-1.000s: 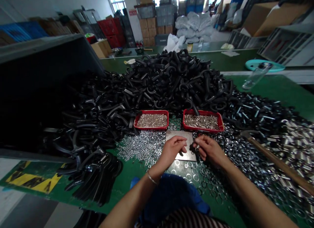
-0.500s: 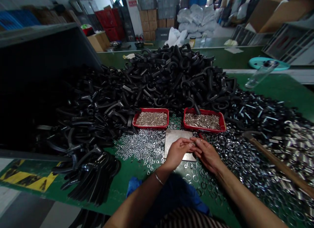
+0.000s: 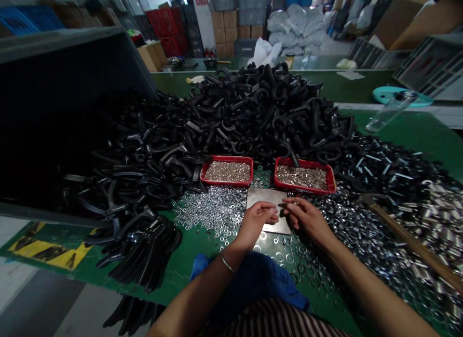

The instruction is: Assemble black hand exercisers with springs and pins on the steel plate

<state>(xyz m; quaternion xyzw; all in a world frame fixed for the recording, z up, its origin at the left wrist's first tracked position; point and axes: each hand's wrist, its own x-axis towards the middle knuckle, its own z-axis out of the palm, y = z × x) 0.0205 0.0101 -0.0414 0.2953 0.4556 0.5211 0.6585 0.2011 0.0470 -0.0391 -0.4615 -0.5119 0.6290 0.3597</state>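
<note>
Over the metal plate [image 3: 257, 196] both hands are held a little apart. My left hand [image 3: 255, 223], with a bangle at the wrist, pinches thumb against fingertips; whatever sits there is too small to make out. Opposite it, my right hand [image 3: 310, 222] wears a ring and has thumb and fingers drawn close together, their contents also unclear. Beyond the plate stand a red tray of tiny metal parts [image 3: 227, 183] and a red tray of small metal pins [image 3: 304, 188]. Small metal rings [image 3: 208, 212] are heaped left of the plate, with larger rings [image 3: 288, 257] nearer me.
A tall pile of black curved handles [image 3: 253, 110] fills the table's back, spilling from a dark bin [image 3: 141, 69]. On the right lie a hammer [image 3: 405, 233], metal sleeves [image 3: 439, 216] and black-headed bolts [image 3: 383, 158]. Stacked black handles [image 3: 144, 259] hang over the front left edge.
My hands, whose fingertips met over the plate, have drawn apart, the left one going leftward and the right one slightly rightward. The whole view has shifted slightly.
</note>
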